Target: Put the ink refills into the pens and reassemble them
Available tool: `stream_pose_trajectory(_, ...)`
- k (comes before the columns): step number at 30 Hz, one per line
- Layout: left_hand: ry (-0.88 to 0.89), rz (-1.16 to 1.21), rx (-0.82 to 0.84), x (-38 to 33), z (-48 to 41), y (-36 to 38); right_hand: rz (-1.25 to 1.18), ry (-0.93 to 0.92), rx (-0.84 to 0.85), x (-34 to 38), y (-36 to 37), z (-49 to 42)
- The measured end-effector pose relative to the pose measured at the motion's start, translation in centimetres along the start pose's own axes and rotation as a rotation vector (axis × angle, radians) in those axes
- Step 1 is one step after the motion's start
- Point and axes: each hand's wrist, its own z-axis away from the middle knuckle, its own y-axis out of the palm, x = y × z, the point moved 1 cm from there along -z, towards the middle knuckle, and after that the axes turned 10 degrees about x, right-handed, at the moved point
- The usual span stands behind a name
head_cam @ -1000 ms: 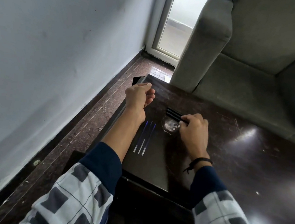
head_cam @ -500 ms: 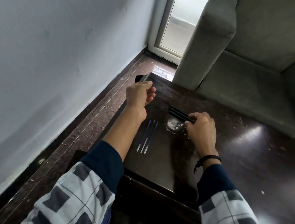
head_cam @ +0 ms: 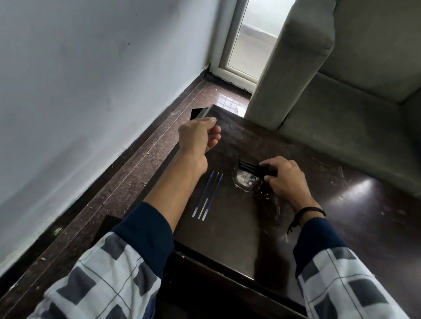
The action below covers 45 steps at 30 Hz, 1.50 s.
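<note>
1. Black pen barrels (head_cam: 253, 167), a small bundle of slim dark tubes, are in your right hand (head_cam: 286, 179). Its thumb and curled fingers pinch the bundle's right end, and the free ends poke out to the left.
2. That bundle sits right at the far rim of the small round clear glass dish (head_cam: 245, 182). You cannot tell whether it touches the rim. The dish stands on the desk and holds a few tiny pale bits, too small to make out.
3. Three thin ink refills (head_cam: 207, 199), blue along most of their length with clear near ends, lie side by side on the dark glossy wooden desk (head_cam: 355, 234). They are just left of the dish, close beside your left forearm.
4. Your left hand (head_cam: 198, 137) is up above the desk's far left corner. Its fingers are loosely curled with the thumb on top, and nothing shows in it.
5. A black cord wristband (head_cam: 310, 210) rings your right wrist, just ahead of the dark blue cuff.
6. Beyond the desk's far edge stands a grey upholstered armchair (head_cam: 373, 106).
</note>
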Motion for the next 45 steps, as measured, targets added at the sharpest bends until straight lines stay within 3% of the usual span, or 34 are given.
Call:
stream_pose_trajectory(6,0.004,0.003,-0.008,0.0,-0.2,0.0,0.205,-0.118,0.157,-2.1,-1.3,2.6)
stream_pose_trajectory(16,0.0,-0.017,0.007,0.5,-0.1,0.2,0.168,-0.378,0.04,-5.4,0.8,10.1)
stream_pose_trajectory(34,0.01,-0.015,0.007,0.7,-0.4,0.0,0.164,-0.414,0.081,-5.2,2.0,13.5)
stream_pose_trajectory(39,0.014,-0.027,0.0,0.8,-0.8,-0.1,0.107,-0.419,-0.114,-4.8,1.4,14.3)
stream_pose_trajectory(45,0.013,-0.031,0.014,0.8,-0.5,0.1,0.081,-0.285,-0.307,-5.0,1.3,14.2)
